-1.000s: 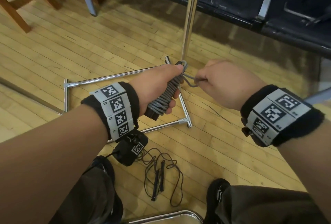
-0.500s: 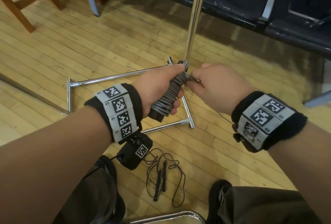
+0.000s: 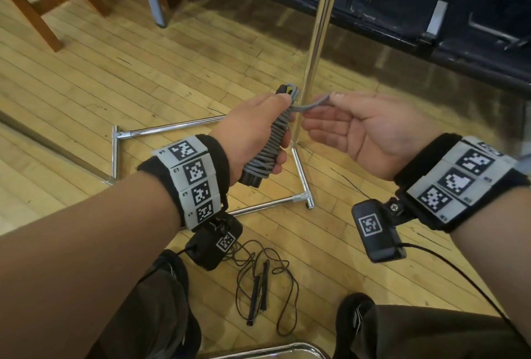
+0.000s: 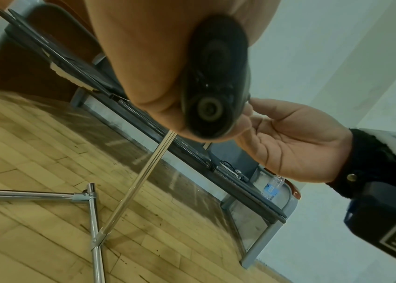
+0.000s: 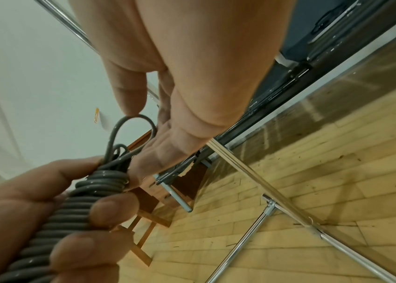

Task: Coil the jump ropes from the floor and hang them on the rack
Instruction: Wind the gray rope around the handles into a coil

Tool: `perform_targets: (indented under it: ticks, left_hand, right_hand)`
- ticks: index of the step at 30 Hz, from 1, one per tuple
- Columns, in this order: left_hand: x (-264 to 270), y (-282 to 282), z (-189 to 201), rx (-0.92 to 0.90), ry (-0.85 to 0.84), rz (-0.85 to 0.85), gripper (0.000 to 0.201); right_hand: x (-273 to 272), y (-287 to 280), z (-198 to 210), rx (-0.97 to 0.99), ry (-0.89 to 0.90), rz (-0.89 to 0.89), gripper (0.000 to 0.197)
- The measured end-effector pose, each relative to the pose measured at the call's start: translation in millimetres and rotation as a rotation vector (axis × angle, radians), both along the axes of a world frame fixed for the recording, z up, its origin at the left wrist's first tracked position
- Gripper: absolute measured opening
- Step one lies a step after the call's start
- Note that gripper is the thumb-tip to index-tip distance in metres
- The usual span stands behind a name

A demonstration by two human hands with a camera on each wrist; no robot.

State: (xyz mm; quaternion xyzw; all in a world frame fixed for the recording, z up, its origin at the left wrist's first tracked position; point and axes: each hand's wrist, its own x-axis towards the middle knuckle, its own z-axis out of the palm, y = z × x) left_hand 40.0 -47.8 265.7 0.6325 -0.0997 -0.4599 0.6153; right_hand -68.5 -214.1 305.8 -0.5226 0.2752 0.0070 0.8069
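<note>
My left hand point(image 3: 253, 129) grips a grey jump rope point(image 3: 270, 143) wound tightly round its black handles, held upright just in front of the rack's chrome pole point(image 3: 319, 28). The handles' black ends point(image 4: 211, 95) fill the left wrist view. My right hand point(image 3: 333, 100) lies palm up to the right and pinches a short loop of the grey rope point(image 5: 131, 122) between thumb and forefinger, its other fingers straight. A second, black jump rope point(image 3: 258, 287) lies loose on the wooden floor between my feet.
The rack's chrome base frame point(image 3: 172, 130) lies on the floor under my hands. A row of dark seats point(image 3: 402, 14) runs along the back. Wooden chair legs point(image 3: 43, 14) stand at the far left. Another chrome tube point(image 3: 258, 351) crosses the bottom edge.
My right hand has turned palm up and drawn a loop of the grey rope out to the right. My left hand keeps its grip on the bundle.
</note>
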Motion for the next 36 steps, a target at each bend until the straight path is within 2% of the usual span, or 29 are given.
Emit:
perform_targets:
  ticks: [3,10,15,22,28,31,33,36]
  left_hand:
    - [-3.6,-1.2,-0.1,0.014,-0.02,-0.014,0.027]
    - [-7.7,-2.3,0.5,0.009,-0.061,-0.065,0.027]
    - [-8.1,-2.8,1.5,0.022,-0.05,-0.04,0.03]
    - [-9.6,-2.5,6.7,0.054,-0.043,-0.039,0.027]
    - [-9.1,-1.3,9.4,0.048,-0.102,-0.092,0.025]
    - [-10.8,-1.8,10.6,0.033,-0.167,-0.129,0.023]
    - [-14.4,-3.2,11.7,0.016,-0.191,-0.143,0.022]
    - [-18.7,-5.3,13.9,0.023,-0.247,-0.143,0.023]
  right_hand:
    - [2.7,5.4,-4.8,0.01,-0.032,-0.07,0.036]
    - [8.2,10.1,-14.0,-0.079,0.0,-0.172,0.027]
    - [8.4,10.7,-14.2,-0.146,0.033,-0.115,0.003]
    - [6.5,20.4,-10.9,-0.317,0.024,-0.01,0.006]
    - [4.1,19.9,-3.9,-0.382,0.015,0.049,0.008]
    - [3.9,16.4,-0.5,-0.394,0.009,0.031,0.007]
    - [3.3,13.0,0.3,-0.372,0.005,0.002,0.014]
    - [0.2,10.3,1.3,-0.402,0.004,-0.022,0.011]
